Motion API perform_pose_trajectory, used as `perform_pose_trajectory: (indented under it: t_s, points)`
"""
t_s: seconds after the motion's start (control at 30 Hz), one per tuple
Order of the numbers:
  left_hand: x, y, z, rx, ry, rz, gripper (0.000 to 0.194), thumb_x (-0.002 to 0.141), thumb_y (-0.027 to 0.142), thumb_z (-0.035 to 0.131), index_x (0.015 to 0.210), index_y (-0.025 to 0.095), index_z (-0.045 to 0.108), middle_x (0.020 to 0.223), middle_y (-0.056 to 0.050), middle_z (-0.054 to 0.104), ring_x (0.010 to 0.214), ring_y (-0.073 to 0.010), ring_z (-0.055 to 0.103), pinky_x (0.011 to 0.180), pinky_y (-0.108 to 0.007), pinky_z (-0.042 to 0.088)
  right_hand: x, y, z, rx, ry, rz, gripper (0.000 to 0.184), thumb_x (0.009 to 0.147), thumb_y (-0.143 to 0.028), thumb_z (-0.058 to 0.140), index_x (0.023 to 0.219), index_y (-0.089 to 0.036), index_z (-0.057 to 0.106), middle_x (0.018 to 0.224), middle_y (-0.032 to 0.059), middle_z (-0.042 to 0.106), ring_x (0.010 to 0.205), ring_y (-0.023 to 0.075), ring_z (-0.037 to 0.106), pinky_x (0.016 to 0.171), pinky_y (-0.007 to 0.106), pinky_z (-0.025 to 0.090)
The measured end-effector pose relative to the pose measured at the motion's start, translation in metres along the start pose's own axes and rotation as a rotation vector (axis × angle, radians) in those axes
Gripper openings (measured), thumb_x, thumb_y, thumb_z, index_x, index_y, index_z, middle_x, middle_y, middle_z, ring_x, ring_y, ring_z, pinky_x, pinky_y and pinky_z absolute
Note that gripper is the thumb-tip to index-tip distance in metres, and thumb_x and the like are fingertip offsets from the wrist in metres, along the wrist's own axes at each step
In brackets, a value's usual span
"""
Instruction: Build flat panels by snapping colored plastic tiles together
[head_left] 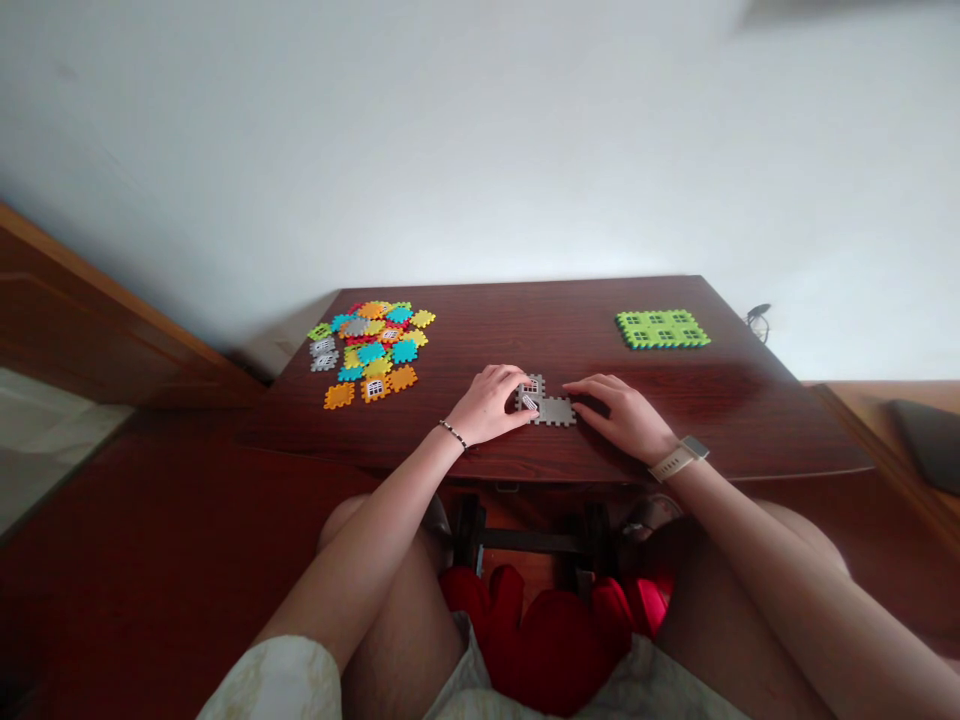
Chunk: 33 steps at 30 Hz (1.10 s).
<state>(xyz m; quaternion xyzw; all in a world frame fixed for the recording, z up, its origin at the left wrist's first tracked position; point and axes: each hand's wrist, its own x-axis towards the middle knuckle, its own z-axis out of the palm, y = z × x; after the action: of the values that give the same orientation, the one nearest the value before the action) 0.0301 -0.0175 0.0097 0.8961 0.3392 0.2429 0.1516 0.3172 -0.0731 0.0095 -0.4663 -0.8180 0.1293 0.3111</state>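
Grey interlocking puzzle tiles lie on the table in front of me. One is a plain grey tile [556, 410]; a grey window tile [532, 385] with a white window frame sits up and to its left. My left hand [496, 403] grips the left side of the grey pieces, thumb below and fingers above. A small white-framed part [530, 403] shows by its fingertips, partly hidden. On the other side, my right hand [621, 412] rests with thumb and forefinger apart, the thumb at the plain tile's right edge. No object shows between its fingers.
A loose pile of coloured tiles [371, 352] spreads over the table's left side. Several joined green window tiles [663, 329] lie at the right rear. The dark wooden table [487, 320] meets a pale wall [480, 150]. A black cable [759, 322] is beyond the right edge.
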Motion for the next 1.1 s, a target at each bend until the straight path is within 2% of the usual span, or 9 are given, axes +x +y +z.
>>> perform_pose_trajectory:
  t_s: [0.2, 0.3, 0.4, 0.6, 0.77, 0.9, 1.1]
  points:
    - [-0.004, 0.007, 0.000, -0.026, 0.053, 0.023, 0.059, 0.088, 0.049, 0.089, 0.132, 0.023, 0.059, 0.146, -0.015, 0.063, 0.141, -0.0357, 0.058, 0.121, -0.055, 0.048, 0.000, -0.003, 0.000, -0.005, 0.015, -0.010, 0.030, 0.104, -0.029, 0.061, 0.131, -0.028, 0.075, 0.123, 0.0100, 0.078, 0.114, 0.0333, 0.072, 0.103, 0.057, 0.060]
    - [-0.008, 0.008, -0.004, -0.040, 0.022, 0.038, 0.076, 0.085, 0.049, 0.091, 0.147, 0.025, 0.052, 0.154, -0.016, 0.060, 0.146, -0.0367, 0.056, 0.123, -0.057, 0.047, 0.000, -0.007, -0.001, -0.009, 0.031, -0.031, 0.032, 0.105, -0.029, 0.060, 0.133, -0.030, 0.074, 0.124, 0.0107, 0.078, 0.114, 0.0336, 0.072, 0.103, 0.057, 0.061]
    - [-0.012, 0.001, -0.009, -0.040, -0.019, 0.046, 0.089, 0.089, 0.048, 0.088, 0.161, 0.025, 0.041, 0.166, -0.017, 0.051, 0.156, -0.0363, 0.049, 0.129, -0.058, 0.041, 0.001, -0.012, -0.002, 0.005, 0.041, -0.061, 0.034, 0.106, -0.030, 0.060, 0.138, -0.031, 0.073, 0.126, 0.0107, 0.076, 0.116, 0.0330, 0.071, 0.104, 0.056, 0.061]
    - [-0.013, -0.011, -0.007, -0.033, -0.080, 0.046, 0.085, 0.092, 0.037, 0.082, 0.165, 0.023, 0.038, 0.165, -0.017, 0.053, 0.155, -0.0351, 0.050, 0.130, -0.058, 0.041, 0.011, -0.024, 0.004, 0.085, -0.024, -0.170, 0.043, 0.106, -0.028, 0.061, 0.148, -0.033, 0.067, 0.137, 0.0102, 0.073, 0.125, 0.0319, 0.070, 0.109, 0.054, 0.060]
    - [-0.010, -0.009, -0.005, -0.030, -0.084, 0.039, 0.087, 0.090, 0.043, 0.085, 0.162, 0.023, 0.041, 0.162, -0.017, 0.056, 0.151, -0.0366, 0.053, 0.127, -0.058, 0.044, 0.024, -0.028, 0.014, 0.128, -0.082, -0.271, 0.040, 0.108, -0.024, 0.059, 0.144, -0.035, 0.072, 0.148, 0.0078, 0.071, 0.134, 0.0299, 0.069, 0.114, 0.053, 0.059]
    - [-0.010, -0.008, -0.005, -0.042, -0.090, 0.041, 0.087, 0.090, 0.046, 0.086, 0.162, 0.024, 0.042, 0.160, -0.016, 0.057, 0.150, -0.0366, 0.054, 0.127, -0.058, 0.045, 0.030, -0.025, 0.020, 0.148, -0.109, -0.248, 0.032, 0.107, -0.025, 0.063, 0.133, -0.034, 0.079, 0.139, 0.0077, 0.077, 0.127, 0.0299, 0.074, 0.110, 0.051, 0.062]
    - [-0.009, -0.008, -0.004, -0.051, -0.085, 0.037, 0.088, 0.088, 0.045, 0.089, 0.161, 0.024, 0.044, 0.160, -0.016, 0.058, 0.149, -0.0362, 0.055, 0.127, -0.057, 0.044, 0.035, -0.028, 0.022, 0.198, -0.103, -0.218, 0.024, 0.105, -0.028, 0.065, 0.124, -0.031, 0.080, 0.128, 0.0077, 0.079, 0.121, 0.0283, 0.076, 0.108, 0.047, 0.063]
